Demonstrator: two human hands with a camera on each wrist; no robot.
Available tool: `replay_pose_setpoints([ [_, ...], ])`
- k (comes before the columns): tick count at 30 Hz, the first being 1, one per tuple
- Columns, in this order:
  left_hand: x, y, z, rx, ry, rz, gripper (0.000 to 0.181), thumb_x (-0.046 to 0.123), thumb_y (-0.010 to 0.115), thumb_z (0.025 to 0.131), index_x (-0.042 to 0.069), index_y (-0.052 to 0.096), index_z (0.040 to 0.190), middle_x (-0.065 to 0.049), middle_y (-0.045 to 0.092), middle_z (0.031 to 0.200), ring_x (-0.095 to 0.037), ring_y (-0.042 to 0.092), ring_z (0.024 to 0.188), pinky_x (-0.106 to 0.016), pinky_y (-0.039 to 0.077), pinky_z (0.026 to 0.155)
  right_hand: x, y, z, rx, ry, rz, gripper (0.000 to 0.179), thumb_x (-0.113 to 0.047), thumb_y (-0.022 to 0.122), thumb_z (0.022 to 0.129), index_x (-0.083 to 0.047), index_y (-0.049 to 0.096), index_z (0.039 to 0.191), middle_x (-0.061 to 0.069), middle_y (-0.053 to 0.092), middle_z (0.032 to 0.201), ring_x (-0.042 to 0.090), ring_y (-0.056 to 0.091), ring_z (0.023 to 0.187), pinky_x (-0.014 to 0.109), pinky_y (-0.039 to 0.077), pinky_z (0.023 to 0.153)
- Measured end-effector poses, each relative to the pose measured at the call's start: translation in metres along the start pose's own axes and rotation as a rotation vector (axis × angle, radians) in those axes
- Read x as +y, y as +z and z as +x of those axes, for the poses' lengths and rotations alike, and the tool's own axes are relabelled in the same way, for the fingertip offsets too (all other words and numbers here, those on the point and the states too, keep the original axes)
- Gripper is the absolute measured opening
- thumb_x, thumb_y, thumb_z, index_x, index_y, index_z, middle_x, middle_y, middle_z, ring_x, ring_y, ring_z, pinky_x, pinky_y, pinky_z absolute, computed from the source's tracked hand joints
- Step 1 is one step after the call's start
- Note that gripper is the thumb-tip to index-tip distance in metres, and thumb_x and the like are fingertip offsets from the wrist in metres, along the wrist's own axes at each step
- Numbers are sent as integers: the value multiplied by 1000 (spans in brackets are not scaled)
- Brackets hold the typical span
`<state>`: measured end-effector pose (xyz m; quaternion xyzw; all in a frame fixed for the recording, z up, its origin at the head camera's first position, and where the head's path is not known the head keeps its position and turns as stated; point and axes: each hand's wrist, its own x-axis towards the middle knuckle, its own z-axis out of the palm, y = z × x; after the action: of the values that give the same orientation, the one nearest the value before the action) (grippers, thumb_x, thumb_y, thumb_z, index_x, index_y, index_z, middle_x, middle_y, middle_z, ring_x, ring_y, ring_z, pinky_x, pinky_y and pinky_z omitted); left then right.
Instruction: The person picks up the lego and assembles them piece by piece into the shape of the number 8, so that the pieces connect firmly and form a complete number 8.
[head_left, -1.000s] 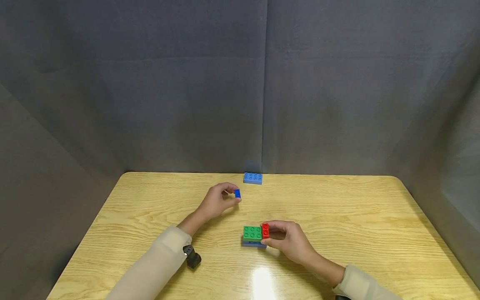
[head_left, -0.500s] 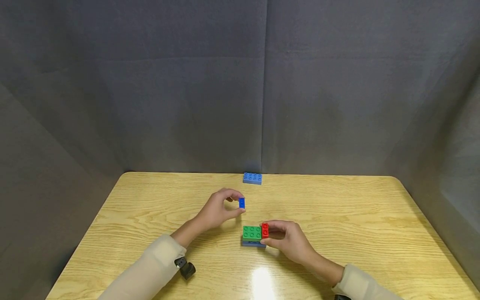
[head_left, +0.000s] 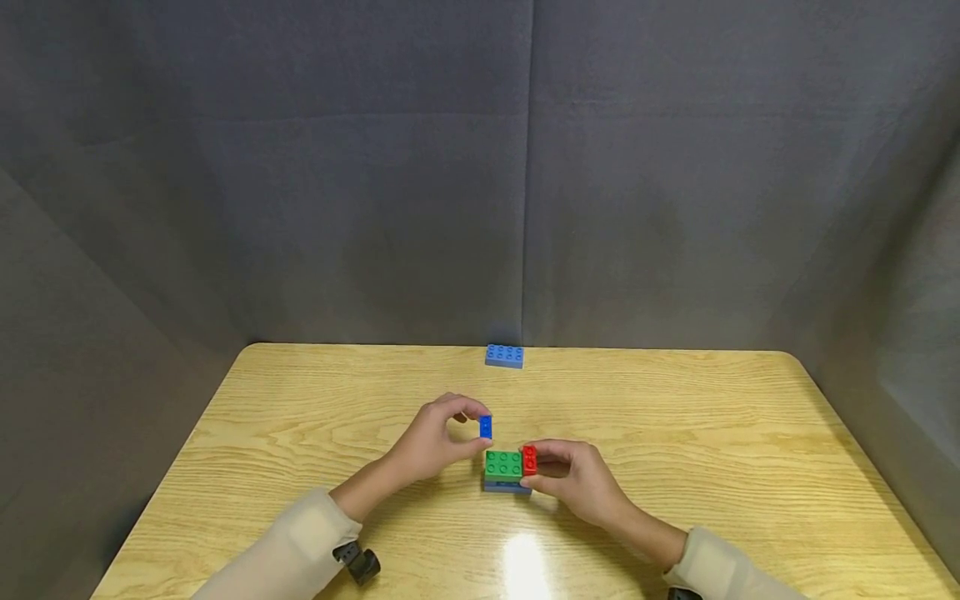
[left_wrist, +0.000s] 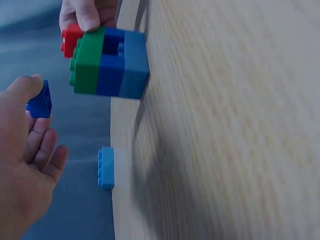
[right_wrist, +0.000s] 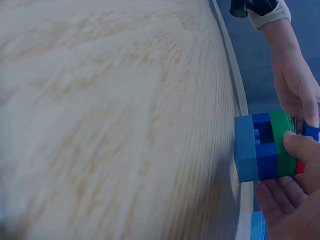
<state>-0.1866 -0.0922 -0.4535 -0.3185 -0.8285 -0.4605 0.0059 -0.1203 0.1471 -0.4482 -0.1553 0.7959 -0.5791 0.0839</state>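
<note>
My left hand [head_left: 431, 440] pinches a small dark blue toy brick [head_left: 486, 427] between thumb and fingers, held above the table just behind a brick stack. The stack has a light blue brick [left_wrist: 135, 65] at its base and dark blue bricks [left_wrist: 110, 77] with a gap between them. Over these lies a green brick [head_left: 502, 467], and a small red brick [head_left: 530, 460] is on top at the right end. My right hand [head_left: 588, 483] grips the stack at that end, thumb in front and fingers behind. The right wrist view shows the thumb against the green brick's side.
A loose light blue brick [head_left: 504, 357] lies near the far edge of the wooden table [head_left: 675, 417]. Dark grey cloth [head_left: 375, 208] hangs behind the table and along both sides.
My left hand has come nearer and slightly to the right with the small dark blue brick, now close behind the stack. My right hand has stayed in place on the stack.
</note>
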Motion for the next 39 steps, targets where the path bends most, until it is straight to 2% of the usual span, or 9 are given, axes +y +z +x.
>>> replay_pose_setpoints([
  [7,7,5,-8,-13,7,14,34,36,76,78,21,65,106,16,60,105,-9,55,98,-33,49,84,-1,0,0,3,5,-5,35,-3,73,79,1,64,112,17,66,105,32,64,95,24,54,76],
  [15,8,10,-15,-47,-12,-21,33,33,77,77,23,64,106,17,60,104,-17,56,99,-33,49,84,-2,0,-1,9,-11,-3,34,-1,73,78,3,64,111,18,66,104,33,65,94,28,54,77],
  [22,7,13,-18,-47,-11,-24,33,32,77,77,23,64,106,16,60,104,-17,56,98,-32,49,84,-3,0,-1,1,-9,3,34,-1,73,78,4,64,111,19,66,105,34,64,95,25,54,77],
  [28,4,16,-21,-58,-6,-31,33,32,77,78,22,63,107,16,60,104,-18,56,97,-34,49,84,15,1,4,6,-12,-6,35,-4,74,78,-1,65,111,16,66,107,31,65,96,27,54,78],
  [33,2,18,-22,-51,2,-42,35,32,76,79,16,65,107,15,60,104,-17,56,97,-34,49,84,30,1,7,7,-19,-9,36,-12,76,77,-6,66,111,11,66,108,25,66,95,25,54,78],
  [36,0,19,-21,-44,9,-47,35,35,76,78,18,66,107,14,61,103,-18,57,97,-35,49,84,32,0,7,4,-29,-7,36,-16,77,77,-8,66,111,10,67,106,24,66,94,25,54,77],
  [39,-1,20,-21,-38,7,-47,32,37,76,78,24,66,105,14,61,103,-18,57,97,-35,48,85,32,0,6,1,-29,-7,36,-18,77,78,-10,66,111,9,68,105,23,66,94,25,54,77],
])
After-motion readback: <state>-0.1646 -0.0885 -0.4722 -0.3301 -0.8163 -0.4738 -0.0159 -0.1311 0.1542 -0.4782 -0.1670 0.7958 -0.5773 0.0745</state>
